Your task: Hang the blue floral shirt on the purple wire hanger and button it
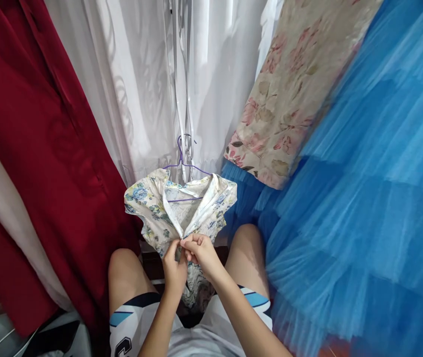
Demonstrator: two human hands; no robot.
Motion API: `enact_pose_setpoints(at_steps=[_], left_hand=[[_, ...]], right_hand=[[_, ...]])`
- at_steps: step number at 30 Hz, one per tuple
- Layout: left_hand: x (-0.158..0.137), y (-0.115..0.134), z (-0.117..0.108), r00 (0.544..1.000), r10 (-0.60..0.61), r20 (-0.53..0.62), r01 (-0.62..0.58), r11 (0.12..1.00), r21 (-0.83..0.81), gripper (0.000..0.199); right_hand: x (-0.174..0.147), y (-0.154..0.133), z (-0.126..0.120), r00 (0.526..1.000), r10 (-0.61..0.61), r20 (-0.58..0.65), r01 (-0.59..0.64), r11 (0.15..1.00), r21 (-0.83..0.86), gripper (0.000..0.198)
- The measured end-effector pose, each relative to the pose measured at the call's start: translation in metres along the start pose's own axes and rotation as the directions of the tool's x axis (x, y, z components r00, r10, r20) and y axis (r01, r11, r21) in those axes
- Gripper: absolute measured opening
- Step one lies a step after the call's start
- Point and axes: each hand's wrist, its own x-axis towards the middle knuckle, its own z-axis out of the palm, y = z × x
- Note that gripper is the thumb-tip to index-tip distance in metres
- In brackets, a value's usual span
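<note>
A seated person pinches the front of a small floral garment (152,201) just below its V-shaped neckline, the piece hanging between the knees from a thin purple hanger (181,162). The left hand (175,265) has its thumb and fingers drawn together on the fabric, while the right hand (201,253), fingers curled, grips with thumb and forefinger at the point where the two pale neckline edges meet; the fingertips of both hands nearly touch. The cloth is light and softly creased, printed with blue and yellow flowers, its short sleeves flaring at the shoulders. The hanger's crossbar shows inside the open neck, and its hook meets narrow pale straps (176,94) that drop in front of sheer, folded white fabric (144,84). Smooth deep-red cloth (70,153) falls in long panels at left; at right hang a beige length with pink blossoms (278,109) and tiered, gauzy blue netting (363,198). At lower left, a smooth grey object (82,334), possibly a container, has a flat black item (53,341) in or on it; which cannot be told. The person wears white shorts (137,317) with blue and black bands.
</note>
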Motion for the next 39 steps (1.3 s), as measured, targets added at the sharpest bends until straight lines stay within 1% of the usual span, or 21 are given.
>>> enact_pose_setpoints(at_steps=[2, 5, 8, 11, 13, 15, 18, 19, 20, 21, 23, 25, 26, 28, 30, 33, 35, 36, 37, 38, 39], left_hand=[[0.004, 0.003, 0.004, 1.0, -0.003, 0.028, 0.003, 1.0, 0.001, 0.019], [0.003, 0.003, 0.0, 0.996, 0.003, 0.084, -0.008, 0.998, 0.065, 0.018], [-0.004, -0.001, -0.003, 0.986, 0.014, 0.166, -0.032, 0.993, 0.11, 0.017], [-0.01, -0.006, -0.002, 0.97, 0.034, 0.242, -0.073, 0.985, 0.155, 0.021], [-0.007, -0.004, -0.003, 0.968, 0.031, 0.248, -0.074, 0.984, 0.164, 0.023], [0.007, 0.008, -0.009, 0.981, 0.036, 0.189, -0.059, 0.991, 0.117, 0.021], [0.05, 0.05, -0.025, 0.994, 0.097, 0.05, -0.098, 0.995, 0.016, 0.042], [0.068, 0.067, -0.031, 0.989, 0.149, 0.004, -0.149, 0.989, 0.011, 0.045], [0.088, 0.084, -0.037, 0.978, 0.21, -0.005, -0.21, 0.977, 0.027, 0.046], [0.107, 0.1, -0.042, 0.963, 0.269, 0.026, -0.27, 0.961, 0.056, 0.044], [0.139, 0.124, -0.047, 0.912, 0.37, 0.175, -0.396, 0.907, 0.144, 0.035], [0.157, 0.135, -0.047, 0.856, 0.451, 0.253, -0.503, 0.84, 0.203, 0.026], [0.161, 0.137, -0.045, 0.838, 0.485, 0.251, -0.538, 0.813, 0.225, 0.023], [0.163, 0.136, -0.041, 0.827, 0.53, 0.187, -0.562, 0.785, 0.26, 0.02], [0.163, 0.132, -0.04, 0.838, 0.541, 0.068, -0.536, 0.796, 0.28, 0.018], [0.176, 0.119, -0.056, 0.867, 0.469, -0.169, -0.426, 0.873, 0.24, 0.018], [0.192, 0.103, -0.078, 0.874, 0.352, -0.336, -0.337, 0.936, 0.103, 0.017], [0.2, 0.092, -0.09, 0.88, 0.24, -0.41, -0.28, 0.959, -0.039, 0.015], [0.205, 0.081, -0.101, 0.883, 0.07, -0.465, -0.2, 0.951, -0.237, 0.011], [0.208, 0.068, -0.11, 0.877, -0.128, -0.462, -0.104, 0.89, -0.444, 0.009], [0.208, 0.055, -0.116, 0.863, -0.299, -0.408, -0.013, 0.794, -0.608, 0.009]], right_hand=[[0.012, -0.016, 0.002, 0.999, -0.032, 0.008, 0.031, 0.999, 0.026, 0.028], [0.046, -0.06, 0.007, 0.986, -0.144, -0.082, 0.15, 0.986, 0.072, 0.033], [0.082, -0.107, 0.018, 0.96, -0.222, -0.172, 0.239, 0.967, 0.086, 0.026], [0.097, -0.133, 0.029, 0.936, -0.287, -0.202, 0.31, 0.946, 0.091, 0.02], [0.092, -0.133, 0.031, 0.926, -0.328, -0.188, 0.347, 0.935, 0.074, 0.019], [0.082, -0.126, 0.028, 0.925, -0.344, -0.161, 0.355, 0.934, 0.047, 0.019], [0.067, -0.115, 0.022, 0.923, -0.357, -0.146, 0.359, 0.933, -0.016, 0.018], [0.063, -0.114, 0.021, 0.917, -0.374, -0.141, 0.372, 0.927, -0.043, 0.018], [0.061, -0.115, 0.02, 0.91, -0.393, -0.13, 0.387, 0.919, -0.067, 0.018], [0.059, -0.116, 0.02, 0.904, -0.411, -0.116, 0.404, 0.911, -0.085, 0.018], [0.058, -0.121, 0.02, 0.893, -0.44, -0.092, 0.43, 0.896, -0.114, 0.018], [0.061, -0.123, 0.022, 0.886, -0.455, -0.093, 0.438, 0.886, -0.153, 0.02], [0.064, -0.121, 0.022, 0.883, -0.46, -0.099, 0.438, 0.881, -0.179, 0.02], [0.073, -0.111, 0.024, 0.881, -0.459, -0.116, 0.423, 0.874, -0.241, 0.02], [0.082, -0.095, 0.024, 0.894, -0.429, -0.131, 0.376, 0.876, -0.301, 0.018], [0.087, -0.07, 0.02, 0.925, -0.354, -0.136, 0.291, 0.893, -0.343, 0.017], [0.08, -0.058, 0.015, 0.941, -0.316, -0.119, 0.262, 0.906, -0.332, 0.019], [0.074, -0.054, 0.013, 0.948, -0.3, -0.105, 0.254, 0.912, -0.321, 0.02], [0.066, -0.051, 0.012, 0.955, -0.283, -0.088, 0.245, 0.92, -0.306, 0.02], [0.058, -0.048, 0.012, 0.962, -0.265, -0.069, 0.236, 0.929, -0.286, 0.02], [0.05, -0.046, 0.012, 0.968, -0.247, -0.053, 0.226, 0.939, -0.261, 0.02]])
